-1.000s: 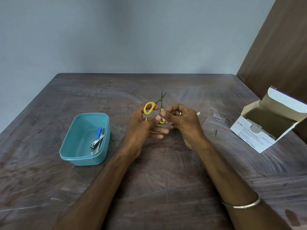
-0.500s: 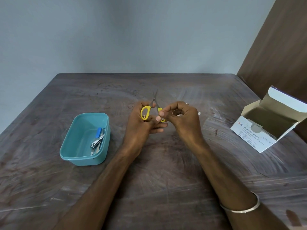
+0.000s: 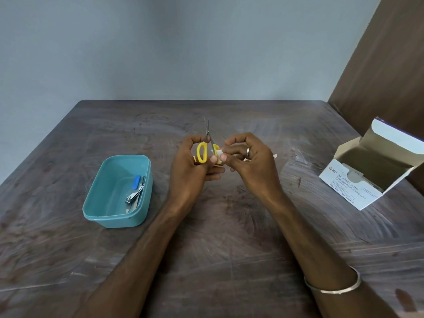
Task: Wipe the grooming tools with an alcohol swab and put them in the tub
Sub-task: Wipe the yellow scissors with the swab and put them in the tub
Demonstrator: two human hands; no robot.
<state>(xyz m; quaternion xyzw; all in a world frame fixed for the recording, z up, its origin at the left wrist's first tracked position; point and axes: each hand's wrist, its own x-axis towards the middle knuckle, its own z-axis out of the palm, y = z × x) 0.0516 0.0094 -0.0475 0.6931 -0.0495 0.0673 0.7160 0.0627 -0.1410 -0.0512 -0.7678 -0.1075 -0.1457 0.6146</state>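
Scissors (image 3: 205, 148) with yellow handles stand with tips up over the middle of the dark table (image 3: 229, 237). The left hand (image 3: 191, 167) holds them by one handle. The right hand (image 3: 249, 160) pinches a small white swab (image 3: 219, 153) against the other handle. The teal tub (image 3: 117, 191) sits to the left with nail clippers (image 3: 134, 195) inside. An open box of alcohol swabs (image 3: 358, 180) sits far right

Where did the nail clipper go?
In the head view, the nail clipper lies inside the teal tub on the table's left side, against its right wall beside a blue-handled tool, left of the left hand holding the scissors.
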